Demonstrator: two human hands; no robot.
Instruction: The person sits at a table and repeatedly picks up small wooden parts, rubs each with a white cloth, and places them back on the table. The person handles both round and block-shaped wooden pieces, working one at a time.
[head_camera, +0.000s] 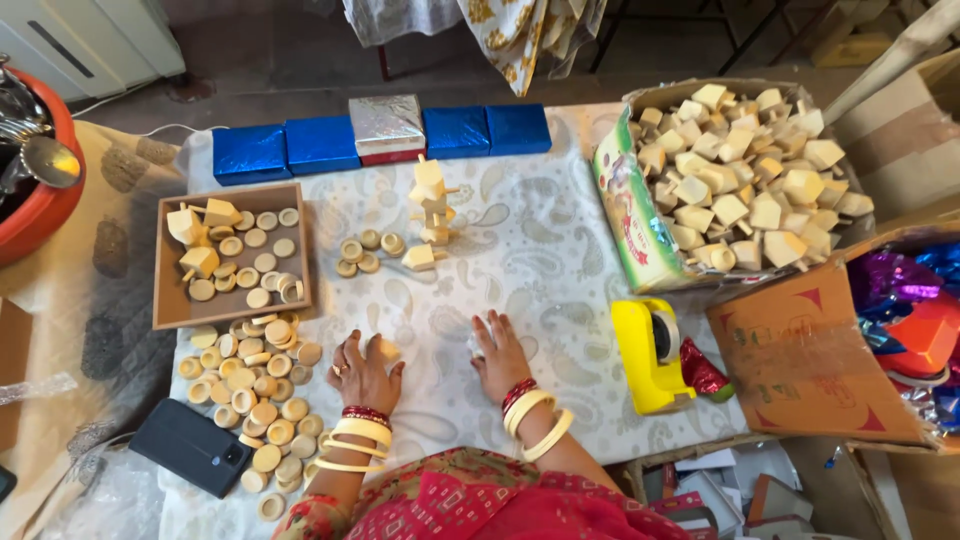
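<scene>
Head view: looking down on a patterned white cloth (540, 250) spread on the floor.
Left hand (366, 372): flat on the cloth, fingers spread, covering a small wooden disc (385, 349).
Right hand (500, 352): palm down, fingers loosely together, holding nothing visible.
Loose discs (255, 385): heaped just left of the left hand.
Wooden tray (232, 255): above the heap, holding discs and blocks.
Block figure (432, 212): upright, mid-cloth.
Yellow tape dispenser (652, 355): right of the right hand.

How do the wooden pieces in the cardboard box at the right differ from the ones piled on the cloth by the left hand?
The pieces in the cardboard box are angular wooden blocks; those by the left hand are flat round wooden discs. The blocks are bigger and heaped inside a container; the discs lie loose on the cloth. Both are pale unpainted wood.
</scene>
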